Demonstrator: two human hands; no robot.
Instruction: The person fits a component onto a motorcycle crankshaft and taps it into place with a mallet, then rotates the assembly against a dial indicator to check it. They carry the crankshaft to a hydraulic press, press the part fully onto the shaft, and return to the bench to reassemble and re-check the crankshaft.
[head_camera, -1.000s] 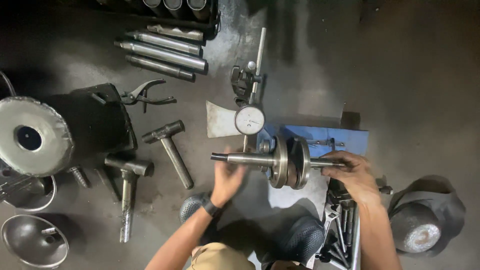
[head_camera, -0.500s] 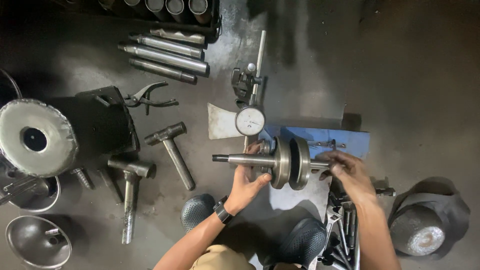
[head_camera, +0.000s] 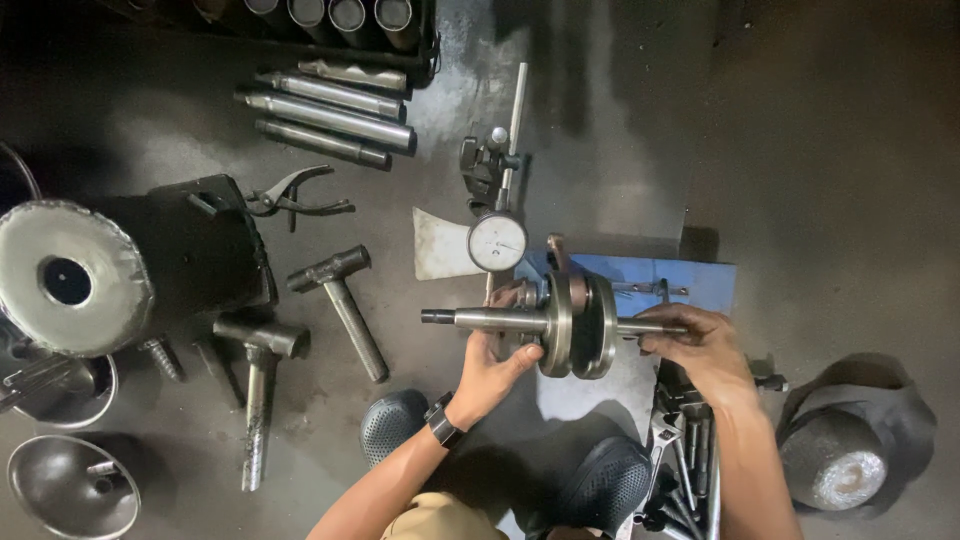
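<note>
Both hands hold a steel crankshaft level above the floor. The left hand wraps from below around the long left shaft, its grip closed on the metal just beside the two round webs. The right hand pinches the shorter right shaft end, fingers closed over its tip. The webs sit between the two grips, and a connecting rod end pokes up behind them.

Just beyond the left grip stands a dial gauge on its post and clamp, its round white face almost touching the shaft line. Beside the gauge lies a pale scrap of cloth or paper. Under and behind the crankshaft, toward the right grip, sits a blue stand.

Left of the left grip, two hammers lie on the floor, with pliers farther off, and several steel cylinders well beyond those. A black block with a round silver disc sits far to the left, with metal bowls below it.

Below the right grip lies a heap of spanners; right of that is a round grey lump on dark cloth. Two dark clogs rest under the arms.
</note>
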